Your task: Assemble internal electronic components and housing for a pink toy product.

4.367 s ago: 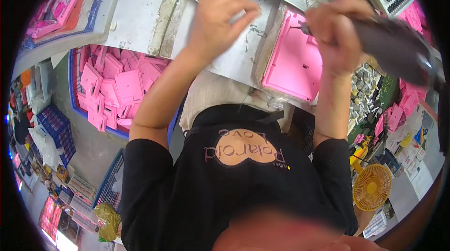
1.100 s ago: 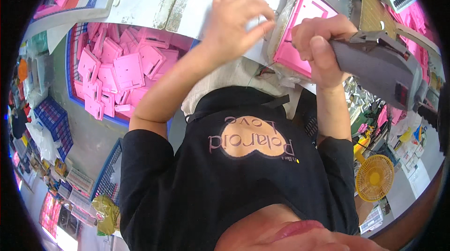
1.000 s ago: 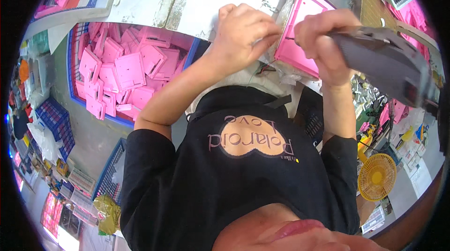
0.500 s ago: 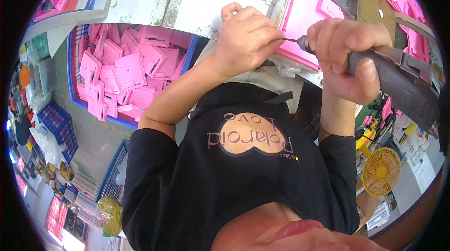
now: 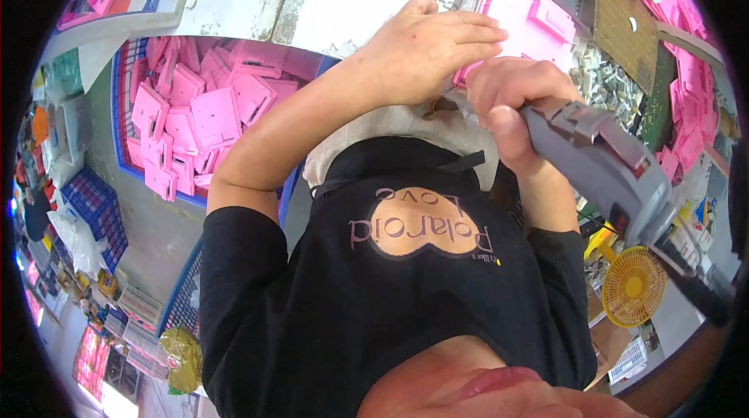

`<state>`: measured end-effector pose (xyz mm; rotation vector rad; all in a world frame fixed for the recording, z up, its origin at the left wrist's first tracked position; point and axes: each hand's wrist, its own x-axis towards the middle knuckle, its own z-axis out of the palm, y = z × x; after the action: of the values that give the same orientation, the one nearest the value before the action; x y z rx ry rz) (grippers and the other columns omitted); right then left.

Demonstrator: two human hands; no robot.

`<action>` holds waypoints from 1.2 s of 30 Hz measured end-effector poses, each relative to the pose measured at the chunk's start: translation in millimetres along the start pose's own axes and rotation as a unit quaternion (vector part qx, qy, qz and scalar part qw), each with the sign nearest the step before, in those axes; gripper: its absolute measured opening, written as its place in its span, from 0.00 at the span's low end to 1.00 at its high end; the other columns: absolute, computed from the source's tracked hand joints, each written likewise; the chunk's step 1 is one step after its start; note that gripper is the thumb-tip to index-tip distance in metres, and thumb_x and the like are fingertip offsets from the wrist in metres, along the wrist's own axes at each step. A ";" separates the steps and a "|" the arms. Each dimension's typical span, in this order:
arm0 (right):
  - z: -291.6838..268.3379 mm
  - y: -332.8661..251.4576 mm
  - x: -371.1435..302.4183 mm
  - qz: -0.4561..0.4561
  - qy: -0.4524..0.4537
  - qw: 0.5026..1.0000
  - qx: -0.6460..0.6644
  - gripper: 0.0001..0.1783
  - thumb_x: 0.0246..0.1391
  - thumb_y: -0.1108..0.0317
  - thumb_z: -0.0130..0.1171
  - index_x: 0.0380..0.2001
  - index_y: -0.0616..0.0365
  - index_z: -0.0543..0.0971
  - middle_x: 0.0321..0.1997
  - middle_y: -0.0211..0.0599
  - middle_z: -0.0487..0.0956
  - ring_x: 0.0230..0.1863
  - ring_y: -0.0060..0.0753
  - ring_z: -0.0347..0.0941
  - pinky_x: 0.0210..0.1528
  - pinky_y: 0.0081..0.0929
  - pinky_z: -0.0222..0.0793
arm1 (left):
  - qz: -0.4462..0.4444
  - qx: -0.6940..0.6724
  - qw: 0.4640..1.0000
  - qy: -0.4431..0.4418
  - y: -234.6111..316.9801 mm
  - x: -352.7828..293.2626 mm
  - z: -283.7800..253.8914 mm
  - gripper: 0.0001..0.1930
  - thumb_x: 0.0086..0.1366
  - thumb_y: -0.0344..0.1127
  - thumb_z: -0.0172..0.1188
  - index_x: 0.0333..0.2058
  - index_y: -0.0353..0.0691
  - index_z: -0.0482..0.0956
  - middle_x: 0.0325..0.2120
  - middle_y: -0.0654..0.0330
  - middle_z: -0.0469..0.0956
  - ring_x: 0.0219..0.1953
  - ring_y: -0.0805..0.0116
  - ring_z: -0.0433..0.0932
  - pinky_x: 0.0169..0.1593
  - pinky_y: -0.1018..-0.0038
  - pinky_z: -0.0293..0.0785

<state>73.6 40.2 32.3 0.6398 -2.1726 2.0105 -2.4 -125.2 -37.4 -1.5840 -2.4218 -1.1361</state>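
While right hand (image 5: 521, 106) wraps grey tool (image 5: 589, 164), left hand (image 5: 441, 51) extends fingers over pink panel (image 5: 529, 16), hold unclear; metal parts (image 5: 602, 78) edge its right, bare tabletop (image 5: 351, 4) left.

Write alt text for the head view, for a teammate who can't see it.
A person's right hand holds a long grey handheld power tool, its tip hidden, close to the left hand, which overlaps a flat pink plastic panel in the picture. To the left, a blue plastic crate holds heaped pink plastic pieces.
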 end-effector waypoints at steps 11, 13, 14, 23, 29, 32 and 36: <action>-115.6 -22.0 -16.1 -0.144 0.158 0.970 0.112 0.15 0.64 0.67 0.49 0.49 0.66 0.71 0.16 0.30 0.64 0.17 0.25 0.58 0.24 0.32 0.60 | 0.028 0.018 0.999 0.037 26.6 44.6 18.9 0.19 0.57 0.32 0.63 0.50 0.44 0.82 0.55 0.61 0.80 0.57 0.60 0.76 0.56 0.61 0.67; -131.6 0.0 -27.3 -0.130 0.174 0.965 0.148 0.15 0.62 0.71 0.47 0.49 0.67 0.71 0.17 0.31 0.65 0.18 0.25 0.59 0.24 0.32 0.61 | 0.040 0.061 0.997 0.037 32.5 52.7 40.5 0.18 0.57 0.34 0.65 0.48 0.45 0.83 0.55 0.62 0.80 0.57 0.62 0.76 0.57 0.62 0.67; -129.1 5.9 -34.5 -0.086 0.212 0.964 0.136 0.15 0.63 0.66 0.47 0.48 0.60 0.75 0.19 0.26 0.61 0.21 0.25 0.57 0.30 0.33 0.57 | 0.050 0.079 0.994 0.052 30.5 53.8 46.6 0.18 0.56 0.39 0.68 0.46 0.46 0.84 0.52 0.65 0.80 0.56 0.65 0.75 0.56 0.62 0.67; -128.5 35.2 -16.7 -0.092 0.210 0.970 0.082 0.03 0.61 0.73 0.47 0.36 0.61 0.69 0.18 0.29 0.62 0.20 0.26 0.57 0.27 0.32 0.57 | 0.032 0.077 0.996 0.004 36.4 58.5 40.9 0.18 0.57 0.37 0.67 0.48 0.47 0.84 0.54 0.65 0.80 0.56 0.63 0.76 0.57 0.63 0.67; -114.6 5.9 -50.3 -0.023 0.201 0.974 0.103 0.05 0.59 0.71 0.51 0.38 0.61 0.71 0.18 0.31 0.66 0.21 0.26 0.61 0.28 0.31 0.60 | 0.036 0.087 0.995 0.024 33.9 54.2 46.1 0.17 0.57 0.37 0.67 0.47 0.48 0.84 0.53 0.66 0.80 0.56 0.64 0.76 0.56 0.63 0.67; -103.6 3.3 -56.2 -0.015 0.234 0.965 0.118 0.06 0.57 0.72 0.56 0.35 0.63 0.72 0.20 0.32 0.70 0.22 0.24 0.66 0.26 0.26 0.65 | 0.051 0.072 0.996 0.021 31.3 59.4 47.7 0.17 0.57 0.38 0.67 0.46 0.47 0.84 0.52 0.64 0.80 0.55 0.61 0.76 0.55 0.61 0.68; -116.2 -7.5 -51.0 -0.081 0.225 0.963 0.124 0.08 0.56 0.72 0.56 0.38 0.65 0.74 0.20 0.36 0.72 0.21 0.29 0.69 0.27 0.30 0.68 | -0.034 0.002 0.999 0.041 17.7 80.9 28.9 0.19 0.57 0.43 0.69 0.46 0.45 0.85 0.50 0.56 0.80 0.54 0.55 0.76 0.54 0.58 0.70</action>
<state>99.4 164.7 34.3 0.3270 -1.5780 2.1045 -17.0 -41.3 -16.7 -1.4345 -2.4416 -1.1813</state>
